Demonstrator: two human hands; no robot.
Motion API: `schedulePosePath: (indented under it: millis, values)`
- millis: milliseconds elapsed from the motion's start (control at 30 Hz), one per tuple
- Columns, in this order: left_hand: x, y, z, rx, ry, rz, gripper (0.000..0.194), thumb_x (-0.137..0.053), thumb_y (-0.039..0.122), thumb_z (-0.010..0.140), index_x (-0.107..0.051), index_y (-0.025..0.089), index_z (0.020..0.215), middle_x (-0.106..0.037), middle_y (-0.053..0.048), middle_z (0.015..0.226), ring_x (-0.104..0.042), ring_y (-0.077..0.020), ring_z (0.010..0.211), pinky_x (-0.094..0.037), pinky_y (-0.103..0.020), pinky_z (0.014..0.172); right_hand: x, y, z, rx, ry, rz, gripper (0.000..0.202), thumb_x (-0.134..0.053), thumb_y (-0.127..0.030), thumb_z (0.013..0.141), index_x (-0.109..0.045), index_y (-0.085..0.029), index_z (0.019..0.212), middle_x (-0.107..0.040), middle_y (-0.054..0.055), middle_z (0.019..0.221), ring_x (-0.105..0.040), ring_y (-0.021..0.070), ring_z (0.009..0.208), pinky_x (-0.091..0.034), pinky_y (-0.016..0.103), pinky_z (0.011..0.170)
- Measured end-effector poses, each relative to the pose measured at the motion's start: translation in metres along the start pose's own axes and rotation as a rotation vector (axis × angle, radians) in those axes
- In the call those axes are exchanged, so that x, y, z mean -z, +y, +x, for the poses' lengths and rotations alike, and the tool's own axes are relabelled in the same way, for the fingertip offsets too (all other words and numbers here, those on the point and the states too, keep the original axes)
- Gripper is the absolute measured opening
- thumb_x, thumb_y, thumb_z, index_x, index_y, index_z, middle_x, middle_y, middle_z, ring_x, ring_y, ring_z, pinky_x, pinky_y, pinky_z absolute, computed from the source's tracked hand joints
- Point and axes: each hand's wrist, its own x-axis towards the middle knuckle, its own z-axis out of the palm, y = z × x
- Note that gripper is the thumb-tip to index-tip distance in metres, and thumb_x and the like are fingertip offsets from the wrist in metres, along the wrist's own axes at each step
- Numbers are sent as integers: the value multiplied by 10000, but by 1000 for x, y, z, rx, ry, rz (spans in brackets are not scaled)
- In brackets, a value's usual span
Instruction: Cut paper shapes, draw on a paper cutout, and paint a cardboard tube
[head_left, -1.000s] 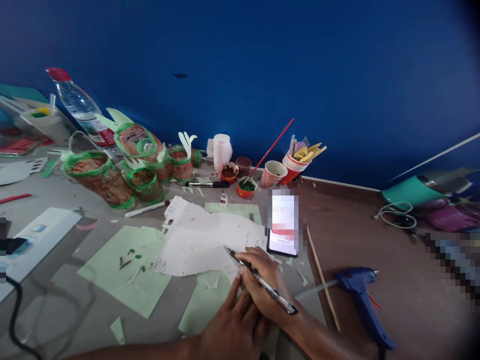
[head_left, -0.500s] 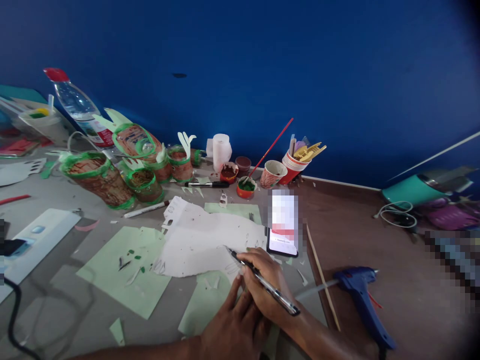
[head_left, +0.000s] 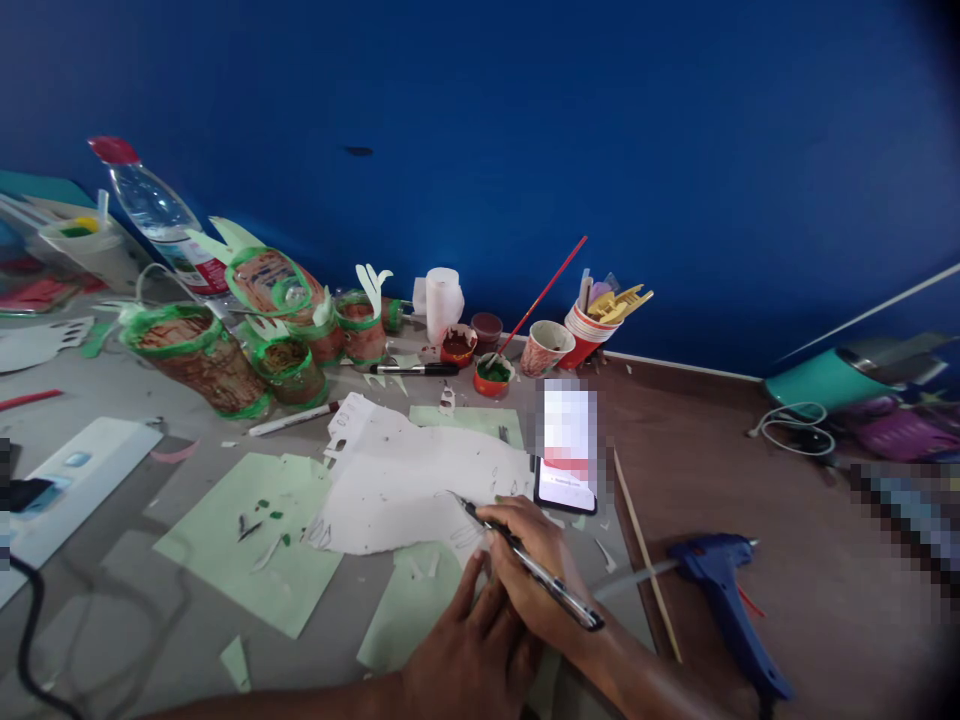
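Observation:
A black-and-silver pen (head_left: 541, 575) is gripped in my right hand (head_left: 534, 560), its tip on a white cut-out paper (head_left: 397, 480) at the end of a thin curved line. Small leaf-like outlines and loops are drawn along the paper's edges, and its left end has cut notches. My left hand (head_left: 476, 640) lies flat with fingers stretched at the paper's near edge, against my right hand. Pale green sheets (head_left: 255, 590) lie under and beside the white paper. Just past its right end is a phone (head_left: 566, 490) with a lit, blurred screen.
A blue glue gun (head_left: 724, 590) and a wooden stick (head_left: 645, 550) lie at right. Brown-and-green painted containers (head_left: 206, 365), a plastic bottle (head_left: 154, 205), paint pots (head_left: 493, 376) and paper cups (head_left: 546, 348) stand along the blue wall (head_left: 480, 130). A white box (head_left: 90, 480) sits at left.
The pen tip has shifted slightly right and down, and the curved line behind it is a little longer. My left hand stays in nearly the same place.

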Motion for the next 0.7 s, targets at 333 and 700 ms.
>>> schedulePosePath:
  millis: [333, 700]
  values:
    - [0, 1, 0, 2, -32, 6, 495, -420, 338, 925, -385, 189, 1396, -525, -76, 1344, -393, -342, 1266, -296, -517, 1035, 2, -1, 0, -20, -24, 15, 244, -465, -113, 837, -634, -189, 995, -664, 66, 920, -623, 183, 865, -518, 309, 781]
    - [0, 0, 0, -9, -10, 51, 466, -398, 318, 940, -400, 189, 1388, -555, -82, 1305, -432, -327, 1231, -295, -511, 1026, 3, 2, 0, -27, -41, 8, 259, -479, -91, 819, -634, -190, 1003, -661, 62, 946, -618, 180, 898, -506, 295, 806]
